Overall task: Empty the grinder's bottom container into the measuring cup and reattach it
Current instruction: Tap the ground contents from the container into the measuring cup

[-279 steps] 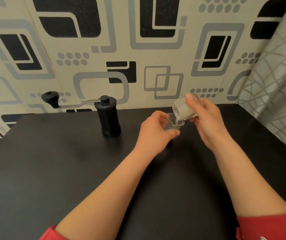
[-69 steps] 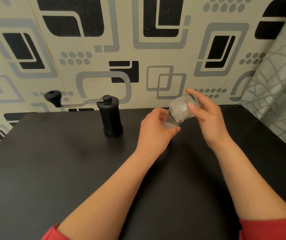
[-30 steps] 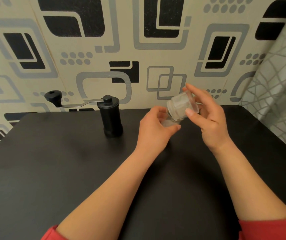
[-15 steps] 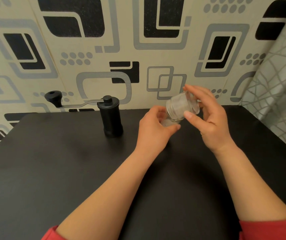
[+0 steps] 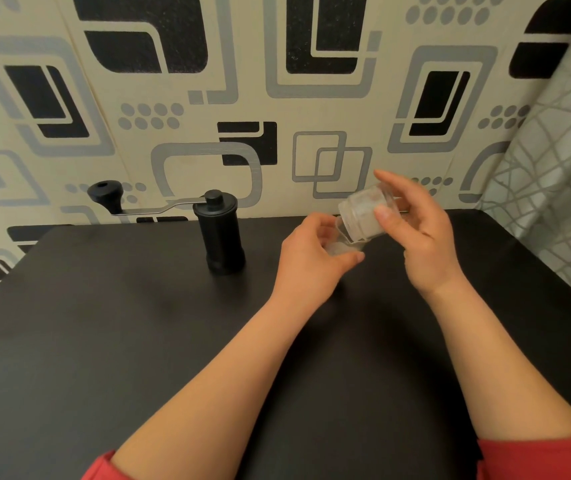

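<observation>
Head view: the clear bottom container (image 5: 363, 216) is being held tilted, mouth down, over the small measuring cup (image 5: 341, 245), to the right of the black grinder (image 5: 220, 233) standing on the table (image 5: 104, 323). The container is being pinched between the thumb and fingertips of the right hand (image 5: 422, 244). The cup is being gripped by the curled left hand (image 5: 315, 261). Emptying is judged to be nearly finished; reattaching is not yet begun. Against nine seconds earlier, the container is being held by the fingertips rather than a full wrap, and the tilt is much the same.
</observation>
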Tool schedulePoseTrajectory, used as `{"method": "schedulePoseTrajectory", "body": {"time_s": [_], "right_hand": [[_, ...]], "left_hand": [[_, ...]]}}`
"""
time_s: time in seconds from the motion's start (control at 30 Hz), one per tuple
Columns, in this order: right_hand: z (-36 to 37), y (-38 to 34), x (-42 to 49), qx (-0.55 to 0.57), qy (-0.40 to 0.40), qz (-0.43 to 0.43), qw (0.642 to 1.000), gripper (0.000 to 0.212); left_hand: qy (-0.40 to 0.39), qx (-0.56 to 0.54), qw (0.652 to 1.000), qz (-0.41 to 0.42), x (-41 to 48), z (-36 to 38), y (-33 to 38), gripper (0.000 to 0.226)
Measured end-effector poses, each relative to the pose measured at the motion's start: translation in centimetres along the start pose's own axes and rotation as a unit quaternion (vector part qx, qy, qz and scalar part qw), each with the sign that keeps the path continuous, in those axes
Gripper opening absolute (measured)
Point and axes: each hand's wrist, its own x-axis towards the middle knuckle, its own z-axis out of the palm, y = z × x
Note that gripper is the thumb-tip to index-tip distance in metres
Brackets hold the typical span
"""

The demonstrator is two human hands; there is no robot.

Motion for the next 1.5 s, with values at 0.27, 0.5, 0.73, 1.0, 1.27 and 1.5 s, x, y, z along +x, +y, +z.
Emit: {"method": "schedulePoseTrajectory", "body": {"time_s": [0.27,0.5,0.73,1.0,1.27,1.5], "right_hand": [[0.02,0.47,0.51,0.004,0.005,0.094,0.996,0.037],[-0.51,0.52,0.56,0.086,-0.039,0.147,0.985,0.058],[-0.43,0.50,0.59,0.102,-0.002,0.151,0.983,0.054],[-0.17,0.36,0.56,0.082,0.019,0.163,0.983,0.047],[-0.08,0.41,0.66,0.066,0.046,0.173,0.982,0.040],[-0.01,0.13,0.70,0.039,0.072,0.189,0.979,0.059]], "left_hand": [[-0.007,0.023,1.000,-0.004,0.01,0.10,-0.15,0.047],[-0.004,0.018,1.000,-0.015,-0.03,0.06,-0.30,0.044],[-0.009,0.015,1.000,-0.021,-0.01,0.18,-0.36,0.045],[-0.012,0.020,1.000,-0.015,0.01,0.31,-0.38,0.046],[-0.024,0.017,0.999,-0.015,-0.03,0.39,-0.30,0.046],[-0.029,0.013,0.999,-0.016,-0.06,0.47,-0.30,0.049]]}}
